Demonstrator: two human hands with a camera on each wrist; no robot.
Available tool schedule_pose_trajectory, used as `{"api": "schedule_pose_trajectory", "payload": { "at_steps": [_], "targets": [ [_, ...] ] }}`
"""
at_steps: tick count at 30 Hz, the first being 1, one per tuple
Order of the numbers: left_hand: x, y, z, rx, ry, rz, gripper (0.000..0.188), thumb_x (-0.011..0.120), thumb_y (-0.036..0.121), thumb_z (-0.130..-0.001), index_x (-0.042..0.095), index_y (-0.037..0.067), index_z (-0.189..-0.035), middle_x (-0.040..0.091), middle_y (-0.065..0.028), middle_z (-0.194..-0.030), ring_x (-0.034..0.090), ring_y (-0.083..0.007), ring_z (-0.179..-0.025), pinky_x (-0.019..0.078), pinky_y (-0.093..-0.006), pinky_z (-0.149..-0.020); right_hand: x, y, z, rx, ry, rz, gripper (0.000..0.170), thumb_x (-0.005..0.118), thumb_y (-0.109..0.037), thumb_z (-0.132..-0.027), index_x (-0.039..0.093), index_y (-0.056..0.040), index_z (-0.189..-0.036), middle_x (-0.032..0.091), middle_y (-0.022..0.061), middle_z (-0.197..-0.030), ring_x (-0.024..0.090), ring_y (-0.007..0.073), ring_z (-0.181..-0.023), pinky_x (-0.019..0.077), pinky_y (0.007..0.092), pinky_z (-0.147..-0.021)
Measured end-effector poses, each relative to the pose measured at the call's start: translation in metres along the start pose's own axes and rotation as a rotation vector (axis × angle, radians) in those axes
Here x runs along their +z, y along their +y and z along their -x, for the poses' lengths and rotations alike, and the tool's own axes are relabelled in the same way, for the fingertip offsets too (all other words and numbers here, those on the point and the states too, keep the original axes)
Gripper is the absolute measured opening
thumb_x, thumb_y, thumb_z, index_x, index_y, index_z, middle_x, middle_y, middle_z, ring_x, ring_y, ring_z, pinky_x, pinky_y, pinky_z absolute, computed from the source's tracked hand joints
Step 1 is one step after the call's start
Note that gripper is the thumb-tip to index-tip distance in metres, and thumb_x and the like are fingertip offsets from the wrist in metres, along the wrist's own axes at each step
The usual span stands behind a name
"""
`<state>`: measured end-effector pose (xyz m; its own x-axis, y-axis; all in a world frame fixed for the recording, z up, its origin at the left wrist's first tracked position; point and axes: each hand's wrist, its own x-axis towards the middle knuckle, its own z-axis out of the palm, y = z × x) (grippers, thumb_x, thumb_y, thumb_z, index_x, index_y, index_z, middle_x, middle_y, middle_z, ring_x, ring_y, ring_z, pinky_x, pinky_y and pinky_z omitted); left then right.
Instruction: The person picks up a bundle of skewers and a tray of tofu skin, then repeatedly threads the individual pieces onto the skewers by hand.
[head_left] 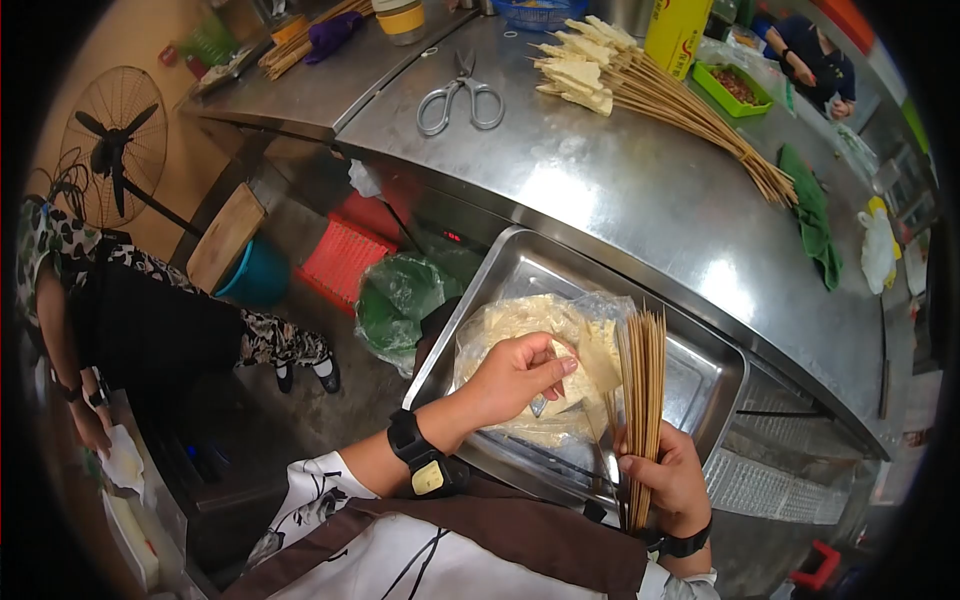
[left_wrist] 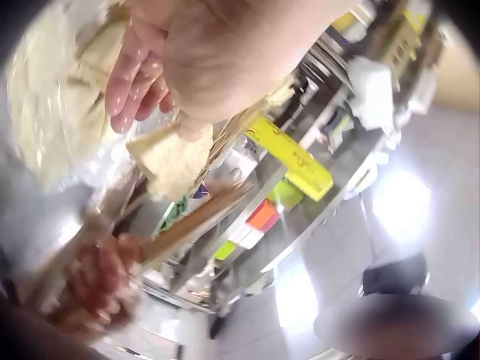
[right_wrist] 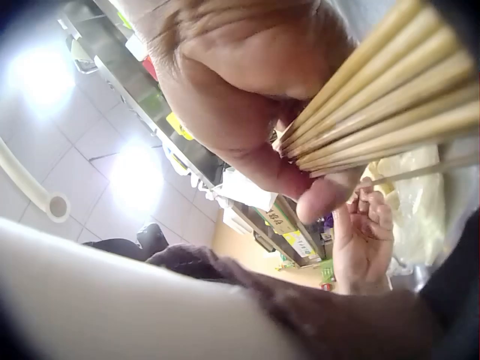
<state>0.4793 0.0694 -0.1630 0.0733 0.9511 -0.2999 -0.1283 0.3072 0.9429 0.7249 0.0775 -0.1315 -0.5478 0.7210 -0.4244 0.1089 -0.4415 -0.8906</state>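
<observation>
Bare bamboo skewers (head_left: 645,375) are standing in a bundle over the tray's right half; right hand (head_left: 672,482) is clamping its fingers round them low, probably leaving the upper ends free. A pale food sheet (head_left: 600,362) is sitting between the bundle and left hand (head_left: 515,378), whose fingers are bending, wrist reaching across the bag (head_left: 475,350); can't tell if they're pinching. Metal tray (head_left: 488,262) is lying against the counter's (head_left: 420,170) near edge, likely for easy reach.

The left hand (head_left: 515,382) bends inward just below the head view's centre while the right hand (head_left: 672,480) grips at lower right.
</observation>
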Motion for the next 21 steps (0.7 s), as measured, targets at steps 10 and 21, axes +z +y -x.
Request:
{"api": "schedule_pose_trajectory", "payload": {
  "at_steps": [10, 21],
  "targets": [
    [-0.014, -0.013, 0.046, 0.224, -0.013, -1.203, 0.019, 0.061, 0.018, -0.081, 0.056, 0.004, -0.093, 0.056, -0.0132, -0.082, 0.059, -0.0334, -0.072, 0.0488, -0.0411, -0.062, 0.001, 0.001, -0.004, 0.018, -0.185, -0.361, 0.019, 0.059, 0.004, -0.080, 0.056, 0.0048, -0.098, 0.060, 0.0108, -0.097, 0.060, 0.0209, -0.093, 0.0460, 0.0381, -0.094],
    [-0.002, -0.005, 0.039, 0.174, -0.157, -1.259, 0.022, 0.062, 0.015, -0.076, 0.054, 0.003, -0.092, 0.055, -0.0154, -0.090, 0.059, -0.0345, -0.077, 0.0493, -0.0419, -0.065, -0.012, 0.009, -0.003, 0.137, -0.165, -0.314, 0.023, 0.064, 0.005, -0.078, 0.058, 0.0012, -0.100, 0.059, 0.0060, -0.093, 0.062, 0.0234, -0.098, 0.0500, 0.0279, -0.078]
  ]
}}
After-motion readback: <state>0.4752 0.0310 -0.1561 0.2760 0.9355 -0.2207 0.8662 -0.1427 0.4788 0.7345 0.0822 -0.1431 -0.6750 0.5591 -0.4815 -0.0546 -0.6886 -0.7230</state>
